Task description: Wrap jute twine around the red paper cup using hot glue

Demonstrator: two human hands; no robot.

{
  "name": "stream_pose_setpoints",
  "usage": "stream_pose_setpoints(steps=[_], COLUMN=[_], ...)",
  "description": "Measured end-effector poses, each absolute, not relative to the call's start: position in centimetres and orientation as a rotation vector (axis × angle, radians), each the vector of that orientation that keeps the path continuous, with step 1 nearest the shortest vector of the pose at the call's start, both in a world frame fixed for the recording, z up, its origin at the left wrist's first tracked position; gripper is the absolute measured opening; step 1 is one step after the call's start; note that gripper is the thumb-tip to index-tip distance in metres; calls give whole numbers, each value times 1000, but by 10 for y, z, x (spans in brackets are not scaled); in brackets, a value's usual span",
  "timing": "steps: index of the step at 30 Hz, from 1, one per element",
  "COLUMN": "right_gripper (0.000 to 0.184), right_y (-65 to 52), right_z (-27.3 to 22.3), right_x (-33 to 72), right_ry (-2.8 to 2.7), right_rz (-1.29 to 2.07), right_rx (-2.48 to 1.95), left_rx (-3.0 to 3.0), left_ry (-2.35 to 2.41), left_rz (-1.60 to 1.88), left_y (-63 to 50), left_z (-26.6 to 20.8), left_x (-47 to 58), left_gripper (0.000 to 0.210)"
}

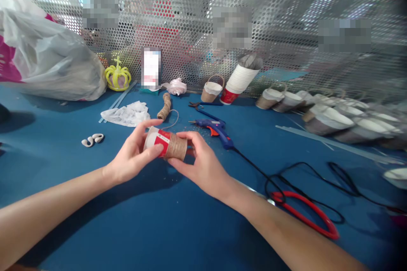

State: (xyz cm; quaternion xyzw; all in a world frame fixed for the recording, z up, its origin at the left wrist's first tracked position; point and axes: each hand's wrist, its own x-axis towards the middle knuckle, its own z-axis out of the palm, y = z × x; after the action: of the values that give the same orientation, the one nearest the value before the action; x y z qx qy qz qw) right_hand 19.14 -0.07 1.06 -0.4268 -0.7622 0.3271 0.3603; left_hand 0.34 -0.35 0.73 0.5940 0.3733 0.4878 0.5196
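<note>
A red and white paper cup (163, 142) lies sideways between my two hands above the blue table. Twine (178, 147) is wrapped around its right part. My left hand (135, 148) is closed around the cup's left part, thumb on the red print. My right hand (199, 156) grips the twine-wrapped end between thumb and fingers. A loose strand runs from behind the cup toward a twine bundle (164, 106). Just right of the cup, a blue hot glue gun (214, 129) lies on its side, with pliers (203, 109) behind it.
Red-handled scissors (308, 211) and a black cord lie at right. Finished small buckets (329, 118) line the right back; stacked paper cups (241, 80) lean at the mesh. A plastic bag (54, 51), yellow crown (117, 77), lace (127, 114) and earbuds (93, 139) are at left.
</note>
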Motion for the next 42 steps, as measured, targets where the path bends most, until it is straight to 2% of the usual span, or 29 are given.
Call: stream_pose_setpoints(steps=[3, 6, 10, 16, 22, 29, 34, 37, 40, 42], right_gripper=[43, 43, 44, 42, 44, 40, 33, 26, 24, 17], right_y=[-5, -8, -5, 2, 2, -1, 5, 20, 41, 54], right_z=[11, 10, 7, 10, 9, 7, 28, 51, 63, 57], right_x=[193, 194, 196, 201, 200, 197, 204, 223, 248, 262], right_ry=[-2200, -2327, -2245, -2041, -2124, -2208, -2338, -2176, -2057, -2058], right_rz=[450, 304, 504, 964, 824, 729, 663, 509, 146, 149], right_rx=[-949, -860, -927, -1155, -1170, -1200, -1225, -1449, -1932, -2058], left_rx=[1194, 1022, 1059, 1562, 1882, 1812, 1782, 1764, 1797, 1829], left_ry=[882, 924, 960, 1013, 1104, 1224, 1285, 1299, 1313, 1321], left_rz=[1090, 996, 1032, 1063, 1001, 1077, 994, 978, 961, 958], left_y=[2, 5, 3, -1, 2, 1, 1, 0, -1, -2], left_z=[13, 14, 7, 4, 3, -7, -6, -3, -2, -2], left_x=[2, 5, 10, 5, 2, 4, 6, 7, 6, 5], left_gripper=[44, 37, 34, 29, 26, 20, 19, 19, 18, 18])
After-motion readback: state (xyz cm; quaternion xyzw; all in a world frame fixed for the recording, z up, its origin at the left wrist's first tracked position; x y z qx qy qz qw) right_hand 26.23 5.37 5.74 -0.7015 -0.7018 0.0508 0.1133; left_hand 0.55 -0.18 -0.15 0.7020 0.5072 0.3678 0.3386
